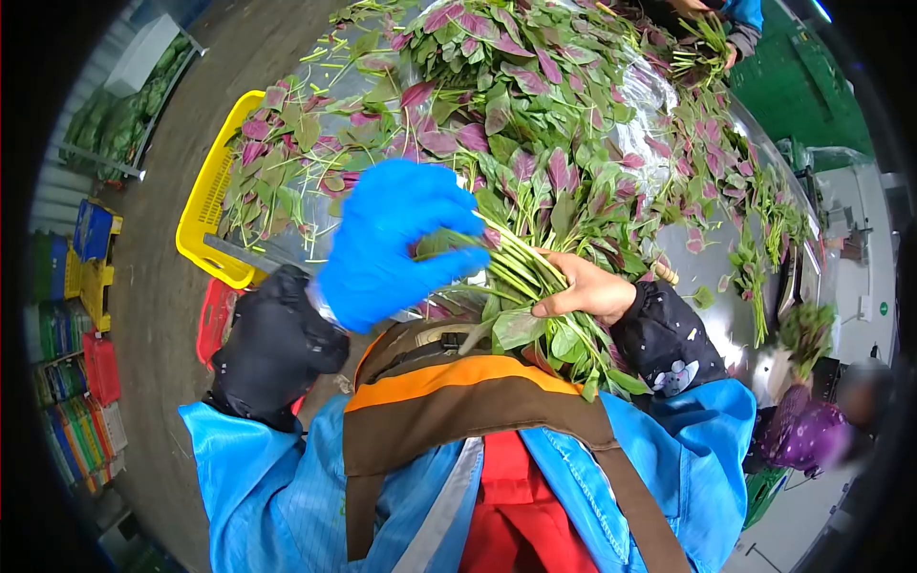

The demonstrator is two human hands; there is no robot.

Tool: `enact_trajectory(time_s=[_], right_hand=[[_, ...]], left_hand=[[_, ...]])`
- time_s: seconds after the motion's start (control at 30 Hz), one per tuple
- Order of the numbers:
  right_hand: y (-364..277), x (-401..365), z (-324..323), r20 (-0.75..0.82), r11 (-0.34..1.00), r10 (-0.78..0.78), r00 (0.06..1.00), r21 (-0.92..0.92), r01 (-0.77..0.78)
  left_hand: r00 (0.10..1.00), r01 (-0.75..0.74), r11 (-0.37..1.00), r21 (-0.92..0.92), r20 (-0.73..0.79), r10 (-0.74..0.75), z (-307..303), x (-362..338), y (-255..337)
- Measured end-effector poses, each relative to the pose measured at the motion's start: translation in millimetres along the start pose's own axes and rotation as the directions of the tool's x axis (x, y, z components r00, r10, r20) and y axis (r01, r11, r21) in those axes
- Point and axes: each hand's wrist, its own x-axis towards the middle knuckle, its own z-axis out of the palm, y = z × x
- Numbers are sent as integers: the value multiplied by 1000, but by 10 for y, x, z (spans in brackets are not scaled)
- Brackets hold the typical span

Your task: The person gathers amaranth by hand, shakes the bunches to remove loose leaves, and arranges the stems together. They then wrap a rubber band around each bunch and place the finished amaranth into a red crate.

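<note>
My left hand (396, 239), in a blue glove, is at the centre left with thumb and fingers curved and apart. A green leaf shows in the gap between them, and the fingertips are beside the cut stems of a bunch. My bare right hand (587, 289) is closed around this bunch of leafy stems (516, 263), its thumb on top. Some leaves of the bunch hang below the hand, over my brown and orange apron (458, 392). A large heap of green and purple leaves (535, 105) lies on the metal table (673, 244) beyond both hands.
A yellow crate (205, 205) stands at the table's left edge, with a red crate (215, 320) below it. Another person's hands (731, 53) hold a bunch at the top right. A person in purple (807, 430) is at the far right. Coloured crates line the left side.
</note>
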Motion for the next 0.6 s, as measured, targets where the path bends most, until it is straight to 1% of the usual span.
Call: enact_trajectory(time_s=[0.1, 0.2, 0.23, 0.33, 0.37, 0.4, 0.43, 0.47, 0.5, 0.53, 0.57, 0.6], right_hand=[[41, -4, 9, -23, 998, -12, 1000, 60, 13], [60, -33, 25, -2, 996, -5, 1000, 91, 5], [57, -45, 27, 1, 995, -9, 1000, 104, 9], [105, -42, -17, -41, 989, -43, 998, 137, 48], [99, -47, -32, -51, 985, -64, 997, 154, 72], [90, -68, -66, -57, 983, -62, 996, 169, 70], [82, -100, -113, -64, 980, -62, 996, 183, 73], [66, -118, -146, -74, 976, -66, 995, 200, 80], [7, -144, -123, -89, 977, -104, 991, 175, 118], [3, -165, -143, -95, 977, -94, 991, 184, 110], [49, -149, -141, -110, 969, -129, 985, 197, 149], [80, -113, -149, -124, 960, -167, 978, 206, 190]], left_hand=[[989, 147, 983, 114, 9, -149, 254, -48, 23], [988, 114, 967, 228, -128, -86, 570, -40, 14], [987, 106, 978, 178, -141, -82, 629, -34, -33], [994, 71, 964, 257, -102, -46, 596, 8, -256], [980, 167, 919, 356, -164, -114, 498, 44, -325], [936, 311, 927, 209, -237, -260, 421, 17, -388], [870, 432, 901, 48, -285, -402, 342, -19, -459], [789, 526, 842, -118, -301, -535, 299, -8, -502], [652, 636, 673, -377, -204, -731, 304, -39, -405], [669, 568, 531, -629, -23, -743, 390, -102, -393], [678, 665, 513, -542, 150, -720, 444, -145, -322], [656, 741, 507, -440, 315, -686, 479, -94, -209]])
